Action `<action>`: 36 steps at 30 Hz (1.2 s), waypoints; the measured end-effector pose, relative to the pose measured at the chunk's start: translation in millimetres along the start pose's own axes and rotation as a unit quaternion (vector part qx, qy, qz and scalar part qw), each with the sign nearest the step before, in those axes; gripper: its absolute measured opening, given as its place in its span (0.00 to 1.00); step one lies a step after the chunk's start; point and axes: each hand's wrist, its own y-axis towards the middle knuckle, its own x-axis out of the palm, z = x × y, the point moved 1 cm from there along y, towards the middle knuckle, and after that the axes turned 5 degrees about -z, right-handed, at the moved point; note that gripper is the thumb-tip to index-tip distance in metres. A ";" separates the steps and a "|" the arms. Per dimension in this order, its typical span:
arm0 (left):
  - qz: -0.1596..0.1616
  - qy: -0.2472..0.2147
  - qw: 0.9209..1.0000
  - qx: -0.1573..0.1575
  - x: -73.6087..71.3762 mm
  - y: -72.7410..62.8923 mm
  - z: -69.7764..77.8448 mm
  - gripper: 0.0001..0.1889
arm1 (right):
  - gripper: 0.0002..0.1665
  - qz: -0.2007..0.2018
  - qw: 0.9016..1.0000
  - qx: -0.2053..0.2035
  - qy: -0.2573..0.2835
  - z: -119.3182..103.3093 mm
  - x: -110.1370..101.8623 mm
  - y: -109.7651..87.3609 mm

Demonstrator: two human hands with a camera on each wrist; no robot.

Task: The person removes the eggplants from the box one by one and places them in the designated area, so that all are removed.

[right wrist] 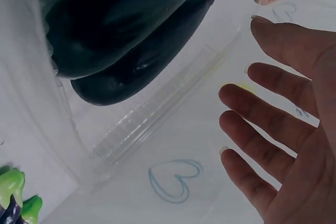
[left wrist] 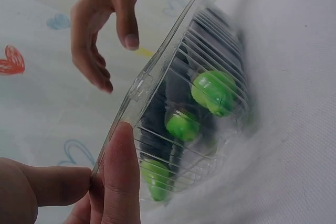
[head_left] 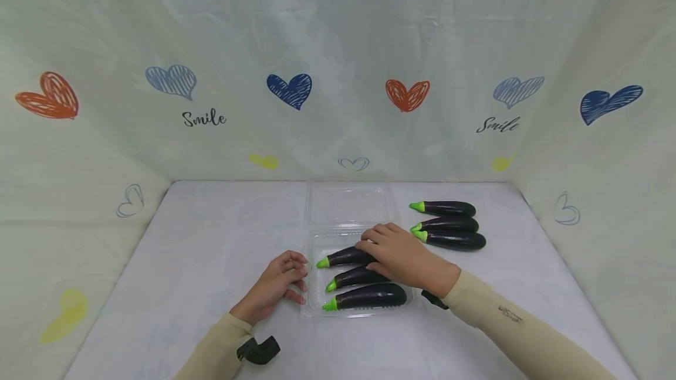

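A clear plastic clamshell box (head_left: 330, 243) lies on the table with its lid (head_left: 348, 205) folded back. Inside it are three dark eggplants with green stem ends: a far one (head_left: 344, 256), a middle one (head_left: 358, 277) and a near one (head_left: 372, 297). My left hand (head_left: 274, 286) pinches the box's left rim between thumb and fingers, as the left wrist view shows. Over the box's right side hovers my right hand (head_left: 406, 257), partly hiding two eggplants from the head. The right wrist view has its fingers (right wrist: 268, 108) spread and holding nothing, apart from the eggplants.
Right of the box, three more eggplants (head_left: 449, 224) lie on the white table (head_left: 211, 239), stems pointing left. A pale curtain (head_left: 338, 28) printed with hearts and "Smile" surrounds the table at the back and sides.
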 end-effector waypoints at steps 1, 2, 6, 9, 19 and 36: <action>-0.001 0.000 1.000 0.001 -0.2 0.2 -0.4 0.12 | 0.26 -0.005 1.000 -0.001 0.000 -0.4 0.8 1.3; -0.001 0.000 1.000 0.002 -0.3 0.2 -0.7 0.12 | 0.26 -0.008 1.000 -0.002 0.000 -0.8 1.5 2.6; -0.004 0.001 1.000 0.004 -0.5 0.2 -1.2 0.12 | 0.26 -0.022 1.000 -0.002 0.001 -1.9 4.7 7.1; -0.003 0.000 1.000 0.004 -0.6 0.7 -1.3 0.12 | 0.25 -0.033 0.999 -0.003 0.000 -3.3 7.0 10.1; -0.004 -0.001 1.000 0.005 0.2 1.3 -1.9 0.12 | 0.25 -0.053 0.999 0.006 -0.007 -6.5 14.7 15.1; -0.007 -0.009 1.000 0.007 1.0 1.8 -2.2 0.11 | 0.20 -0.069 0.997 0.029 -0.028 -4.5 27.8 17.9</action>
